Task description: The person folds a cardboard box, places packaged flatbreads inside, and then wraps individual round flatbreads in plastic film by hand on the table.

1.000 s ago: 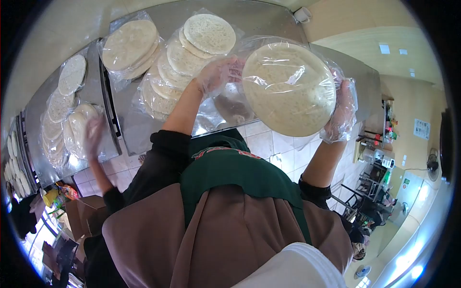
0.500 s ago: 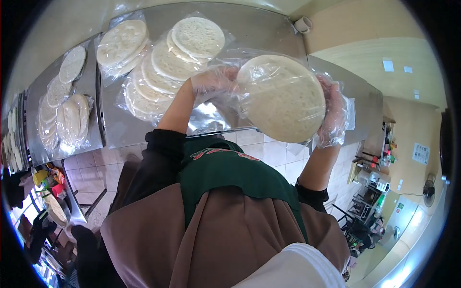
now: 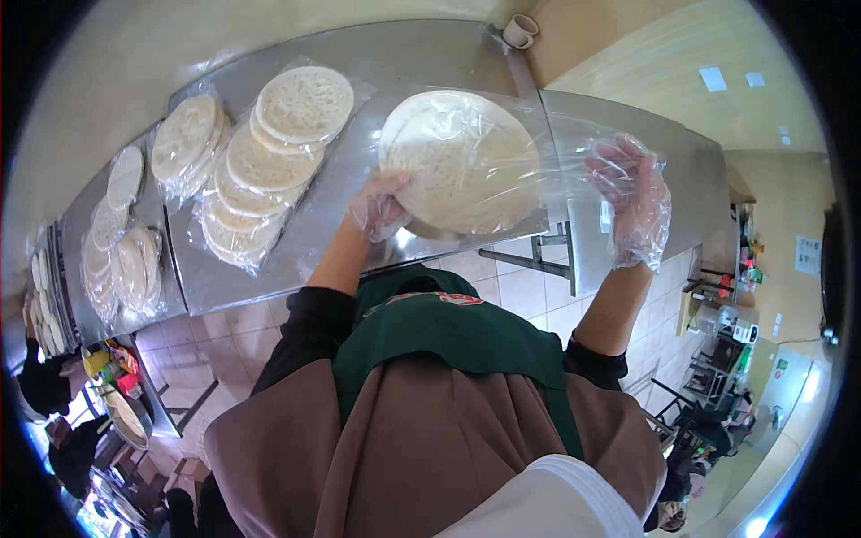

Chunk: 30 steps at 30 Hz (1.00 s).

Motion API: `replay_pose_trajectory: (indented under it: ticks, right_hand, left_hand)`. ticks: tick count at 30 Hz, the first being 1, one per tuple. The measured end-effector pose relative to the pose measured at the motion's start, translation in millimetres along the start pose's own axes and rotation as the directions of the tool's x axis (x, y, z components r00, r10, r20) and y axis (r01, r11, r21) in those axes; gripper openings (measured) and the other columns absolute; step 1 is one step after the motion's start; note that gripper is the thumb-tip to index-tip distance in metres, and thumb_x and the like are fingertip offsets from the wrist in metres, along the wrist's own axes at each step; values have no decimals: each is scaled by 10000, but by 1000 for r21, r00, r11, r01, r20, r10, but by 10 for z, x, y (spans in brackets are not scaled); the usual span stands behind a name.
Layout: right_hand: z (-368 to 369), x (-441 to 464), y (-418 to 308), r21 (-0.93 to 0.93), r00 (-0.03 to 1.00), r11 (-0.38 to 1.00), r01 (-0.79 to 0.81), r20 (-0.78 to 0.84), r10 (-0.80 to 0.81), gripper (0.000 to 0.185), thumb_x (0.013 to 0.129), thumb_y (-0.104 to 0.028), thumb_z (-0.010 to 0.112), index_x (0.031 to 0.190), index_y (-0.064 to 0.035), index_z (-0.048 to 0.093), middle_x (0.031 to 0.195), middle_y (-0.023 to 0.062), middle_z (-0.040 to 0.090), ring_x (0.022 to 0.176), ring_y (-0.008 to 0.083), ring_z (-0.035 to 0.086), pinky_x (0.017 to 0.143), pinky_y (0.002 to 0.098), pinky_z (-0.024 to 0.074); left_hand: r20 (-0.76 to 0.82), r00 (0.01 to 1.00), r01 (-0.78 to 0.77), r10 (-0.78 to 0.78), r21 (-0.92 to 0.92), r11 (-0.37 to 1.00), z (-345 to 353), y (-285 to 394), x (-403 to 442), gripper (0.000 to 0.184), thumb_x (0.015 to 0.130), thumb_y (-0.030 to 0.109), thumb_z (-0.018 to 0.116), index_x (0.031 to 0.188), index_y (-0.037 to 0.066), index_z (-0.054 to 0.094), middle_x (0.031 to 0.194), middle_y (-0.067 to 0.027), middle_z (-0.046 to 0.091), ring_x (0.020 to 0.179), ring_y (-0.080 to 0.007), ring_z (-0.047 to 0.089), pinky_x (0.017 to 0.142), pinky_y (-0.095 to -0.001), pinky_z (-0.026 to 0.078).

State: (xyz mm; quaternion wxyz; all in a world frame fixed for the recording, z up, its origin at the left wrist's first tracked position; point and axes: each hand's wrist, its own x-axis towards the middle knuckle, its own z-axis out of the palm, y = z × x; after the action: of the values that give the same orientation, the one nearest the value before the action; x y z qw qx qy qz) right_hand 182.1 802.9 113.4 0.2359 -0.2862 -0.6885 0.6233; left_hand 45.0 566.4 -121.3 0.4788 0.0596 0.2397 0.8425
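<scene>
A clear plastic bag with round pizza bases (image 3: 462,166) in it, at least two, lies at the right end of the steel table. My left hand (image 3: 381,208), in a clear plastic glove, grips their near left edge through the film. Off to the right, my right hand (image 3: 632,197), gloved too, has its fingers curled on the bag's loose end (image 3: 569,161), which is drawn out toward it. Left of my left hand, an overlapping row of bagged pizza bases (image 3: 269,170) runs across the table.
Another bagged stack (image 3: 186,143) sits farther left, with more bagged bases (image 3: 136,269) on the adjoining table. A mug (image 3: 520,31) stands at the far corner. To the right is a second steel table (image 3: 673,161). People are at work at the lower left (image 3: 76,448).
The bagged bases have gone from being held up between both hands to lying on the table farther left. My right hand has moved away from them, stretching the bag's end to the right.
</scene>
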Motion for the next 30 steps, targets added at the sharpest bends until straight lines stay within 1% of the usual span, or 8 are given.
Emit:
replay_pose_trajectory:
  ticks: [9,12,15,19,21,25,27,30]
  right_hand:
    - [-1257,308,305,149,891,987,66,-454,9,518,948,-443,349,1182,2,474,1019,169,597,834,247,611,734,333,511]
    - [-1641,169,348,118,837,988,104,-547,-22,504,954,-435,333,1185,-11,478,1042,161,590,830,240,600,752,344,499]
    - [-1908,52,497,135,791,982,135,-611,-25,504,956,-432,330,1190,-11,477,1043,158,588,829,235,595,774,349,488]
    - [-1996,-37,665,163,785,984,66,-618,50,501,957,-426,333,1184,-3,476,1047,168,587,824,242,598,784,355,491]
    - [-1907,-41,691,191,792,980,61,-607,69,500,957,-424,334,1179,1,475,1049,170,587,832,249,602,782,359,497]
    - [-1499,90,589,249,802,968,-2,-577,150,489,959,-410,341,1168,12,472,1052,181,585,860,272,611,771,368,515]
    - [-1385,163,628,250,856,967,45,-510,91,470,962,-387,343,1175,13,467,1051,191,584,879,287,610,760,362,521]
    - [-1266,304,682,268,877,961,62,-474,76,451,967,-363,336,1177,16,461,1064,199,576,911,305,603,775,371,518]
  left_hand:
    - [-76,989,-145,131,-242,959,382,-33,568,449,880,153,538,1274,-14,403,1266,-162,488,1187,-271,463,1023,-417,361]
    - [-228,959,-206,170,-147,967,305,264,894,458,878,176,549,1268,-17,407,1251,-158,503,1158,-272,488,1003,-417,379]
    - [-364,817,-321,447,358,877,511,570,1352,515,846,219,603,1278,12,414,1222,-167,526,1118,-271,519,965,-403,411]
    - [-205,830,-5,519,927,374,672,778,2029,633,782,307,670,1288,27,412,1205,-190,532,1115,-282,519,959,-358,409]
    - [153,871,0,467,950,-312,552,524,2339,704,757,381,681,1294,22,401,1237,-202,499,1138,-299,491,987,-342,369]
    - [370,839,-241,400,911,-336,775,-35,2318,658,787,355,672,1288,20,410,1295,-198,449,1214,-310,418,1031,-375,309]
    - [349,803,-364,482,929,-66,1213,-193,2001,729,747,426,678,1305,54,391,1307,-177,416,1239,-345,359,1055,-410,267]
    - [589,641,-575,491,793,-201,1596,-430,1520,691,747,405,680,1283,66,406,1291,-152,427,1265,-352,325,1064,-495,218]
